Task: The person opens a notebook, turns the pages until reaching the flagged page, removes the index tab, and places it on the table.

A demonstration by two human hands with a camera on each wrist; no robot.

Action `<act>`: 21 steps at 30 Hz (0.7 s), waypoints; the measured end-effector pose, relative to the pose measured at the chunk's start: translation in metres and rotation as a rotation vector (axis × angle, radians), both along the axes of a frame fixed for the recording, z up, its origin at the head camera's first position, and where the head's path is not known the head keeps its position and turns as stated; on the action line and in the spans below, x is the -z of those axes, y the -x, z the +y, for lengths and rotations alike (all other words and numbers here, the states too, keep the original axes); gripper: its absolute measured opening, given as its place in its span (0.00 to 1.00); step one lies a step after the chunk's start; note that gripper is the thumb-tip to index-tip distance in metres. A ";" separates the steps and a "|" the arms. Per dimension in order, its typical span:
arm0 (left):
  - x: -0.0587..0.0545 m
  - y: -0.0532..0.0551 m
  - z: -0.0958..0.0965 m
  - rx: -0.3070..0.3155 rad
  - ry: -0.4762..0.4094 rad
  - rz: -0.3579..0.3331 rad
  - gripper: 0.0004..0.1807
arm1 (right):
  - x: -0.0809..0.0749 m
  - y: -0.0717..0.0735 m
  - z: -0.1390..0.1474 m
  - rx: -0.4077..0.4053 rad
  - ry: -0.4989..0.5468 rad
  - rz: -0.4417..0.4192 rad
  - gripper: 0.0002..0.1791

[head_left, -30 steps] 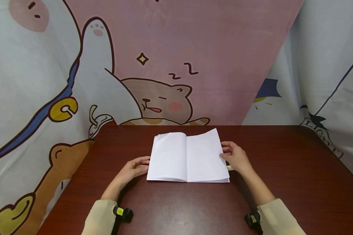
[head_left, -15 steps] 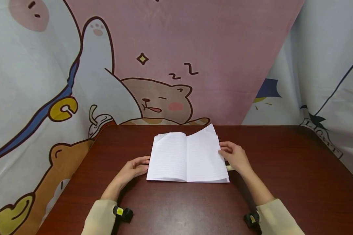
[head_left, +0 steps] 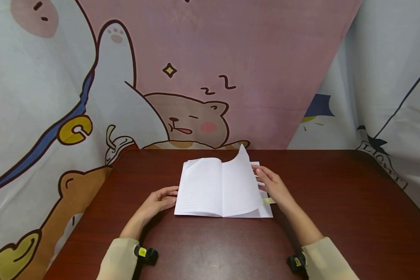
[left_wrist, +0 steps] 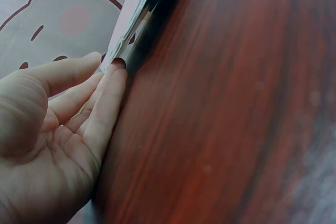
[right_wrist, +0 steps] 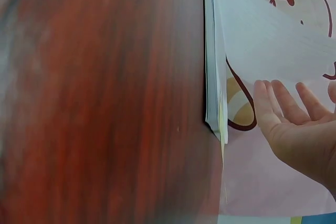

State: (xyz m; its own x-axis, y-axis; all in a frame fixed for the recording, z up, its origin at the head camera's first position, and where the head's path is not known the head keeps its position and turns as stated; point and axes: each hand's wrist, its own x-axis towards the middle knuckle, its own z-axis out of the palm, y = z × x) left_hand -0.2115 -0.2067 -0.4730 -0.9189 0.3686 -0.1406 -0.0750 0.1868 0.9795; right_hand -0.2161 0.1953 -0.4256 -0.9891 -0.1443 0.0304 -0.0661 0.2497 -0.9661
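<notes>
An open notebook (head_left: pixel 200 186) with lined white pages lies on the table. Its right-hand page (head_left: pixel 238 186) is lifted and curls leftward, its far corner raised. My right hand (head_left: pixel 274 187) is at that page's outer edge; in the right wrist view, its extended fingers (right_wrist: pixel 286 102) are just below the raised sheet (right_wrist: pixel 278 40). Whether they touch it is unclear. My left hand (head_left: pixel 157 200) rests at the notebook's left edge, fingers fairly straight. In the left wrist view, the fingertips touch the notebook's edge (left_wrist: pixel 134 27). A pale yellow strip (head_left: pixel 268 201) sticks out on the right.
The dark reddish-brown table (head_left: pixel 210 249) surrounds the notebook. Behind it hangs a cloth with cartoon animals (head_left: pixel 196 120), and a white cloth (head_left: pixel 399 97) hangs at the right. Each wrist carries a small black camera, one on the left (head_left: pixel 148 254), one on the right (head_left: pixel 295 263).
The right page has lifted and curled leftward, uncovering the sheets beneath and more of the yellow strip. My right hand has shifted slightly left with its fingers extending; my left hand stays put.
</notes>
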 end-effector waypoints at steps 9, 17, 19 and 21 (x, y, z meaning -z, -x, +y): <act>0.000 0.000 0.000 -0.004 0.006 -0.001 0.30 | 0.005 0.000 -0.009 -0.081 0.010 0.058 0.25; 0.001 0.000 -0.001 -0.003 -0.006 -0.002 0.30 | 0.006 0.000 -0.020 -0.155 0.012 0.046 0.25; 0.001 0.000 -0.001 -0.001 -0.006 0.000 0.30 | 0.006 0.000 -0.022 -0.176 0.019 0.032 0.25; 0.001 0.000 0.000 -0.001 -0.005 0.001 0.29 | 0.005 -0.001 -0.025 -0.185 0.025 0.006 0.24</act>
